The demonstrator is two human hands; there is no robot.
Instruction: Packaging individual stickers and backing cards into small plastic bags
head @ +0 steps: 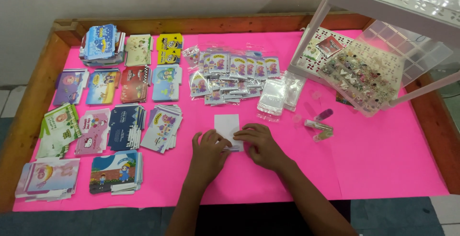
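Fingers (224, 142) of both hands pinch the white card's (227, 125) lower edge, so pressing evenly along it would keep it square.

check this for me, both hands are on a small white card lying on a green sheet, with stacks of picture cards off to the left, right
Not quite: the sheet is bright pink, not green, as the head view shows. Both the left hand and right hand do rest on the small white card, with picture card stacks to the left.

Table: you face a wooden-rimmed table (33, 102) under a pink sheet (383, 159).
Your left: stacks of printed cards (122, 127).
Middle: bagged card packets (230, 75), clear sleeves (274, 96), white card (226, 125).
Your right: white rack (311, 39), bead box (364, 75).
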